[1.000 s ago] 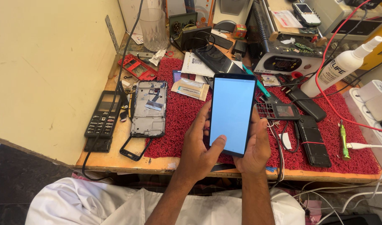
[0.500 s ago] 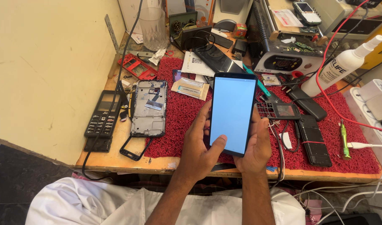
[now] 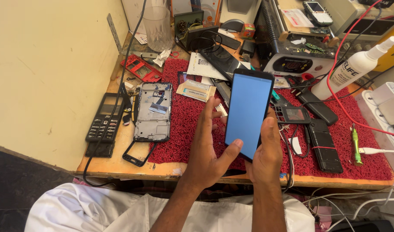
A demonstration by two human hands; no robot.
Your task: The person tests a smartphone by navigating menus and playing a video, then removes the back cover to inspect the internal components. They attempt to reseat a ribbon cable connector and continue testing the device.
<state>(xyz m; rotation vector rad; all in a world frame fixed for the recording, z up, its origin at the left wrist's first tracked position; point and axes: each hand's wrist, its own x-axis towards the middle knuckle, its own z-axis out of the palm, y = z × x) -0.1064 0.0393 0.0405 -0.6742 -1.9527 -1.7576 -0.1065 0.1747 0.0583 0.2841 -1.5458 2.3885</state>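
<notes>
Since the earlier frame almost nothing has shifted: both hands keep the smartphone (image 3: 248, 112) lifted over the red mat (image 3: 184, 124), only the left fingers seem a little more spread.

I take the red mat as landmark. Left of the mat, on the bare wooden bench (image 3: 119, 161), lies a black keypad phone (image 3: 103, 118) with a cable across it. On the left edge of the mat rests an opened phone frame (image 3: 153, 111), its inner parts showing, and just below it, off the mat, a thin black bezel (image 3: 137, 154). Behind the mat's left corner stands a red plastic frame (image 3: 141, 68) and a clear glass (image 3: 157, 28).

Over the middle of the mat, the left hand (image 3: 207, 150) is beside the smartphone's left edge; its thumb lies on the lower part of the blue lit screen, while the other fingers are loose and open behind the edge. The right hand (image 3: 266, 157) closes around the lower right side of the smartphone and carries it, thumb along the right edge.

On the right part of the mat lie two black batteries (image 3: 324, 144) and a green tool (image 3: 355, 144). Behind the mat's right side leans a white spray bottle (image 3: 354, 68).
</notes>
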